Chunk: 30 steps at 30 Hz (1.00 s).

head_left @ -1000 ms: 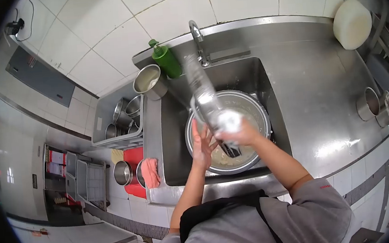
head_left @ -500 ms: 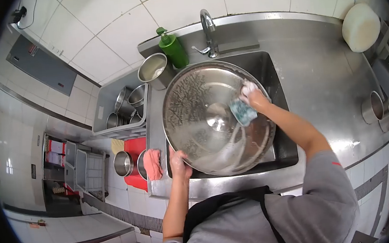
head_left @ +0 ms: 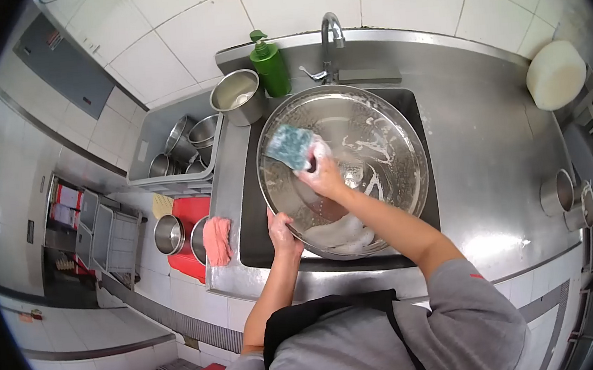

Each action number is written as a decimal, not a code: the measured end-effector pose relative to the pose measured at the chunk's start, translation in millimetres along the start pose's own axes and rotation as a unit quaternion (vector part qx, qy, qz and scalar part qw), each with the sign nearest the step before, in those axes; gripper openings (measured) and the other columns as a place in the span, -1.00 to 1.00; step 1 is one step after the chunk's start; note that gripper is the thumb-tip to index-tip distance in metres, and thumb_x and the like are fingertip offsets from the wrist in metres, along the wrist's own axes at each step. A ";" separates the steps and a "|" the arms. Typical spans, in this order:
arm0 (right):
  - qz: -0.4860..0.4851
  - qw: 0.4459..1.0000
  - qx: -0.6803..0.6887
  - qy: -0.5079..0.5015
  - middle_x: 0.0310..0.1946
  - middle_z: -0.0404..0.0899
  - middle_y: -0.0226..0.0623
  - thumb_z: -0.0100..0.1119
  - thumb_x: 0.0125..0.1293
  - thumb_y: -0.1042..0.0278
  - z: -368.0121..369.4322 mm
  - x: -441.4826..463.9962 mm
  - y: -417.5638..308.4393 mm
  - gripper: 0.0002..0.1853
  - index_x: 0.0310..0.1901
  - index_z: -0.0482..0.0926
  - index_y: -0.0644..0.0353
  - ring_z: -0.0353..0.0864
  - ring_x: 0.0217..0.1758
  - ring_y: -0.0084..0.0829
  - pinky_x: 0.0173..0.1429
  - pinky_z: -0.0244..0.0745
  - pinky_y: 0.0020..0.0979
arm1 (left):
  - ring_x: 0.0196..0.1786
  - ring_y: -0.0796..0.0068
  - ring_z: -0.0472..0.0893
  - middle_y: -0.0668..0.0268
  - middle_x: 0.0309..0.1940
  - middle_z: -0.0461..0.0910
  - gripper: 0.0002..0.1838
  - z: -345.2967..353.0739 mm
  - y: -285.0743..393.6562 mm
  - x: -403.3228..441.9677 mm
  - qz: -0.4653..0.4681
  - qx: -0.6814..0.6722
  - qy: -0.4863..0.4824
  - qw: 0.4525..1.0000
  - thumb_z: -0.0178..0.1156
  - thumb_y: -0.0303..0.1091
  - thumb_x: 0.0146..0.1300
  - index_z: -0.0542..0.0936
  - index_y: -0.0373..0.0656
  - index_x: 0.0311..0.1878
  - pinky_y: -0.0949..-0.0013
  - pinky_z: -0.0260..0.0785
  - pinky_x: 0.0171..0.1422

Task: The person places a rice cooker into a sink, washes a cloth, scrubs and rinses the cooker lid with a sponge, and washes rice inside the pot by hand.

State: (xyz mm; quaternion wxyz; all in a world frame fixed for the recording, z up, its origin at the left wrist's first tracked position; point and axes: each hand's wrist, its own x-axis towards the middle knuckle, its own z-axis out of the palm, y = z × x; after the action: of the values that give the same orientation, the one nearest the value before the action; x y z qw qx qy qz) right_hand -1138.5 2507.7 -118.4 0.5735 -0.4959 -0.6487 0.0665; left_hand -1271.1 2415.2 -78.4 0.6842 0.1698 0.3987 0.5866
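A large round stainless-steel basin [head_left: 396, 155] rests tilted over the dark sink [head_left: 252, 231], its inside facing up and streaked with soap. My left hand [head_left: 283, 235] grips its lower left rim. Suds cover my right hand [head_left: 321, 173], closed on a blue-green scouring pad [head_left: 288, 146] that presses against the basin's upper left inner side. White foam [head_left: 339, 234] pools along the near part of the basin. Part of the basin's inside is hidden behind my right forearm.
Behind the sink stand a faucet [head_left: 330, 48], a green pump bottle [head_left: 270, 67] and a metal pot [head_left: 238, 98]. A grey crate [head_left: 139, 172] of metal pots is at left, near a pink cloth [head_left: 218, 241]. Metal cups [head_left: 557, 192] stand at the counter's right edge.
My right hand has swept the scouring pad from the basin's right side to its upper left. The left hand still holds the rim, the basin has turned slightly, and the camera view has shifted.
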 end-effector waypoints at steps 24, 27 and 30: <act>0.052 0.972 -0.205 0.104 -0.32 0.44 0.11 -0.10 0.15 0.33 -41.8 81.0 2.8 -0.75 -0.34 0.45 0.39 0.40 -0.16 0.00 0.03 0.23 -0.11 | -0.05 0.46 0.45 0.22 0.08 0.33 -0.10 8.6 17.1 -5.4 0.085 0.086 -0.140 0.983 -0.16 -0.69 -0.38 0.08 -0.21 0.28 0.64 0.33 -0.31; -0.117 0.986 -0.077 -0.087 -0.07 0.38 0.14 0.02 0.01 0.33 20.1 2.4 -32.8 -0.62 -0.13 0.43 0.39 0.32 0.06 0.05 0.22 0.11 -0.07 | -0.05 0.46 0.45 0.20 0.08 0.34 -0.11 -6.1 23.9 15.5 0.078 0.096 -0.119 0.985 -0.16 -0.68 -0.36 0.08 -0.21 0.28 0.63 0.34 -0.30; -0.228 0.959 0.078 -0.148 -0.05 0.39 0.06 0.05 -0.04 0.32 8.0 -28.9 -56.9 -0.64 -0.18 0.48 0.33 0.36 0.04 -0.02 0.16 0.23 -0.10 | 0.02 0.42 0.43 0.20 0.07 0.34 -0.12 -14.0 29.5 16.3 0.080 0.073 -0.120 0.987 -0.18 -0.68 -0.37 0.10 -0.21 0.27 0.55 0.34 -0.08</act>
State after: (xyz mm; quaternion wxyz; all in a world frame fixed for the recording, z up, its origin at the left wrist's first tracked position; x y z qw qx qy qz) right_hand -1181.5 2462.3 -103.4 0.5078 -0.2729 -0.8151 0.0570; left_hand -1301.4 2434.7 -72.2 0.6638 0.3198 0.3400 0.5844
